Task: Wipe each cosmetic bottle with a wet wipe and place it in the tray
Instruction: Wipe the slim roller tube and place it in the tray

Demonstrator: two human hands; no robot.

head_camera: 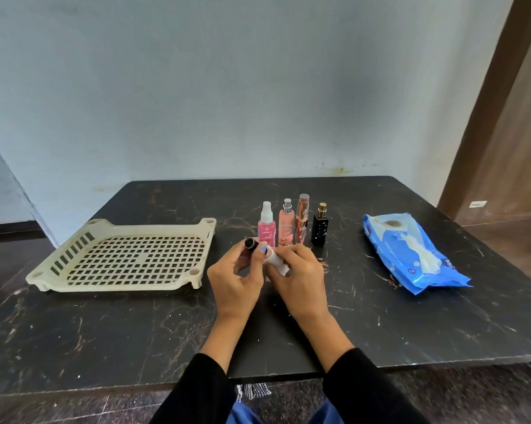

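The left hand [238, 270] grips a small dark bottle [250, 243] above the black marble table [135, 332], fingers curled round its body so that only the round dark end shows past them, tilted up and toward the tray. The right hand [300, 270] is close against it, pinching a folded white wet wipe [276, 264] and pressing it to the hidden side of the bottle; the two hands meet just in front of the standing row. How much of the bottle's surface the wipe covers cannot be told, since the fingers hide most of it. This looks like the wiping of the first bottle, as the cream perforated tray [120, 258] to the left holds none. To do it well, the left hand should turn the bottle a little at a time while the wipe is drawn along its length, then shift its grip so the covered patches get cleaned too, the cap end included. Behind the hands wait four bottles, upright and close together: a pink spray bottle [267, 223], a peach spray bottle [286, 221], a copper-capped tube [301, 220] and a black perfume bottle [320, 229]. They stand near enough that a careless elbow of the wrist could topple one. The blue wipes pack [411, 249] lies well apart on the right, a fresh wipe poking from its opening.
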